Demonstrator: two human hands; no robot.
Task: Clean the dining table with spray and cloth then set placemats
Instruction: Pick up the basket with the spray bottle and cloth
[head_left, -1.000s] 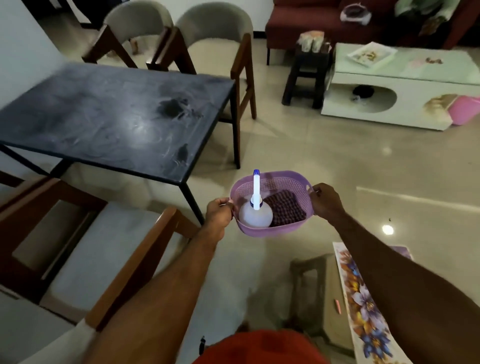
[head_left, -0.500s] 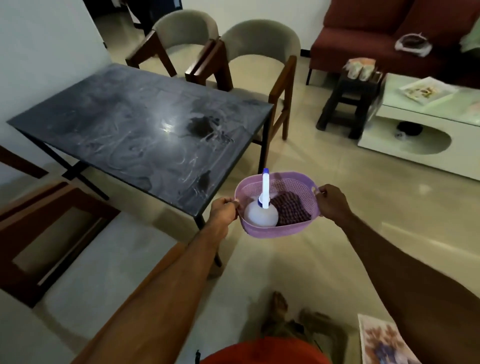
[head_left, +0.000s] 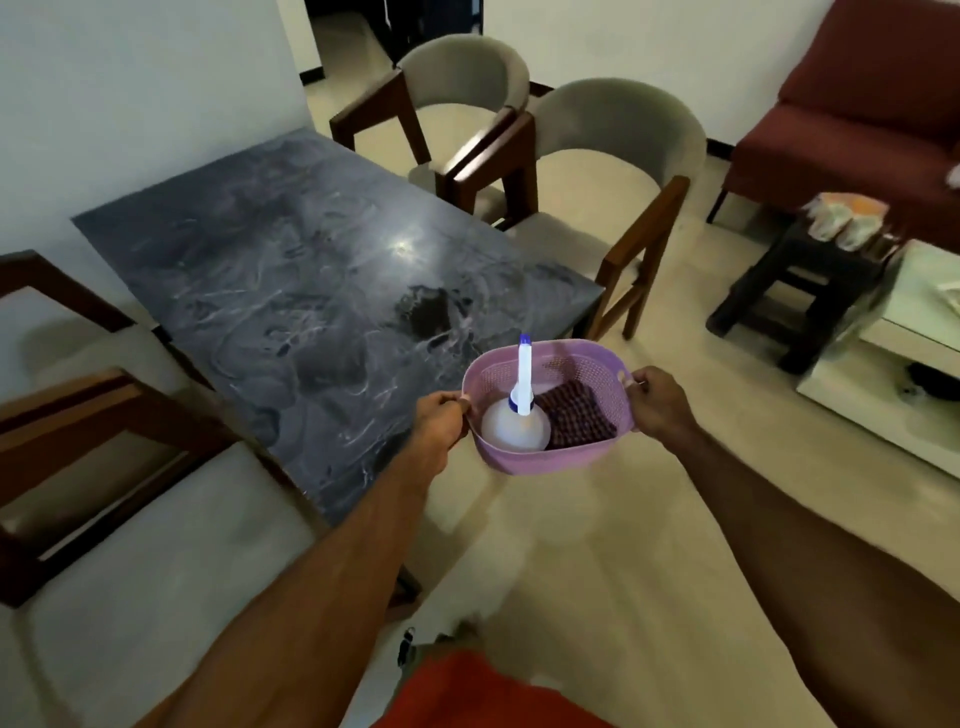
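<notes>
None done yet: every step of the task is ahead of me, as I judge it.
Spray bottle (head_left: 516, 422): stands upright in the left half of the basket, white body, tall nozzle with a blue tip; unused so far.
Cloth (head_left: 575, 414): dark checked, folded, lying just beside the bottle in the right half of the basket.
Basket (head_left: 540, 457): lilac, perforated, held level in the air just off the near corner of the counter; not set down.
Left hand (head_left: 440, 422): fingers curled shut on the basket's left handle.
Right hand (head_left: 657, 401): curled shut on the right handle.
Counter (head_left: 291, 291): dark marbled top, smeared with pale swirls and a dark patch near my end; looks unwiped.
Chairs (head_left: 613, 156): two at the far side, more at the left, all pulled close.
Placemats: none visible from here.
Left to do: put the basket down, spray, wipe, fetch and lay the mats.
</notes>
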